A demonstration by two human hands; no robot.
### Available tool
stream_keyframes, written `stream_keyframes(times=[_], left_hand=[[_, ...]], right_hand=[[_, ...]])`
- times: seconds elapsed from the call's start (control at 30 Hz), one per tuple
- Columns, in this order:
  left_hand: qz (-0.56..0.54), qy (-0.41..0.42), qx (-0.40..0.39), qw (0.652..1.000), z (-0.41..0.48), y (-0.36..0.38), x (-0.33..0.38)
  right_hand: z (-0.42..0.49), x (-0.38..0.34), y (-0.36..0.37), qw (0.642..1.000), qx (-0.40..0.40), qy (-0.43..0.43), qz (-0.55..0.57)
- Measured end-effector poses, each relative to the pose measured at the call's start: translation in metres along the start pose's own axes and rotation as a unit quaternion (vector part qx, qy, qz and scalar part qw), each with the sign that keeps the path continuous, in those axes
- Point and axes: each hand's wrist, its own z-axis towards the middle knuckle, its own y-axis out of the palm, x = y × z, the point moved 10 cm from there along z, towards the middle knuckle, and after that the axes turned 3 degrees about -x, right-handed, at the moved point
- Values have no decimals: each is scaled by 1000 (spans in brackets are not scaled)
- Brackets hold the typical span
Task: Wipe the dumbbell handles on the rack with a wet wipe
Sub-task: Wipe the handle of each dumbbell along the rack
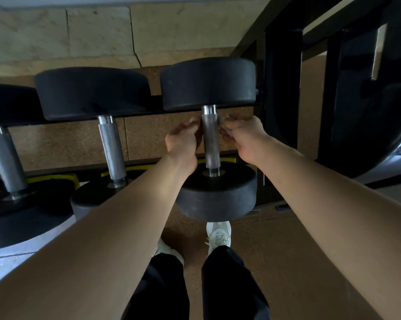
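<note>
Working at the rightmost dumbbell handle point(210, 139) on the rack point(283, 88), you have one hand on each side of its upper half. Your right hand point(245, 139) has its fingers curled and pinching a pale scrap, apparently the wet wipe point(227, 131), just beside the bar. Your left hand point(183, 140) has fingers curled toward the bar's other side; whether they hold an end of the wipe cannot be told. Risks noted: the knurled steel is likely to snag and tear a thin wipe if you drag it hard. The back of the bar and the lower stretch near the front head point(218, 195) may go uncleaned if you only rub where your hands sit. That front head overhangs the rail directly above your shoe point(218, 234), so a strong pull toward you could shift the weight. Two neighbouring handles point(110, 146) to the left appear untreated.
</note>
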Motion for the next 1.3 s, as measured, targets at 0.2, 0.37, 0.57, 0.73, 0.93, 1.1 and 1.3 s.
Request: stream_keyframes(times=[0.2,0.37,0.57,0.73,0.93,1.1,1.3], left_hand=[[255,112,-57,959,-12,-17,7],[337,89,-60,935,0,-8,5],[408,79,-165,894,-11,-22,0],[440,88,-151,881,-10,-24,-3],[549,74,-166,816,-5,-15,-21],[636,95,-193,741,-6,-35,-21],[600,122,-155,775,-9,-15,-18]], right_hand=[[-7,-8,4,986,-28,-27,-162],[-14,10,-11,968,-68,-11,-243],[-9,20,4,949,-80,-16,-304],[-13,27,1,925,-121,-13,-360],[-22,31,-1,877,-145,-36,-456],[-21,35,19,842,-181,-45,-506],[-32,25,9,811,-215,-75,-540]])
